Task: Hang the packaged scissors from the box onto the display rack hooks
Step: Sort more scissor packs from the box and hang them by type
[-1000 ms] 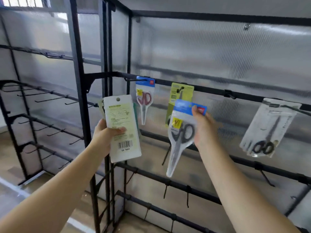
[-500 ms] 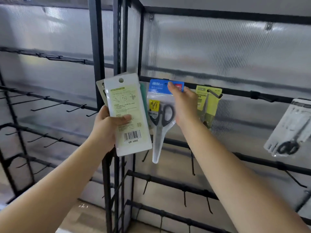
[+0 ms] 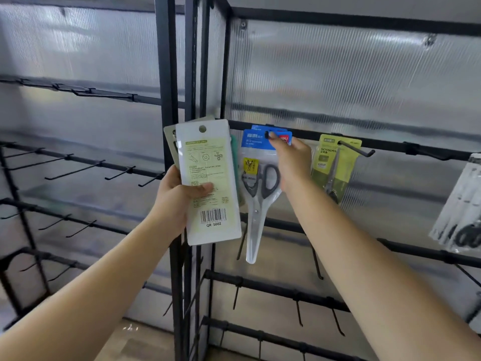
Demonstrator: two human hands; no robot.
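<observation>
- Your right hand (image 3: 291, 162) pinches the blue header of a packaged pair of black-handled scissors (image 3: 260, 188) right up at the top rail (image 3: 385, 145) of the display rack (image 3: 169, 61). The card's hang hole seems to sit at the hook, but your fingertips cover that spot, so you cannot tell whether the hook has passed through. Let go too soon and the pack will likely drop to the floor.
- Another blue header shows just behind the one you hold. If that pack is already hanging there, pushing hard could knock it back or crowd the hook.
- Your left hand (image 3: 179, 196) grips a fanned stack of spare packs (image 3: 210, 183), thumb across the white one in front, others tucked behind. The hold looks loose enough that the back ones could slide out while you attend to the right side.
- That stack stands just beside the blue pack and hides part of its left edge; bump the two together and you may twist the card off line.
- The green scissors pack (image 3: 335, 165) hangs close on the right from a long hook (image 3: 356, 149) pointing out at you. Watch your right wrist against it as you withdraw.
- The box is not in view.
</observation>
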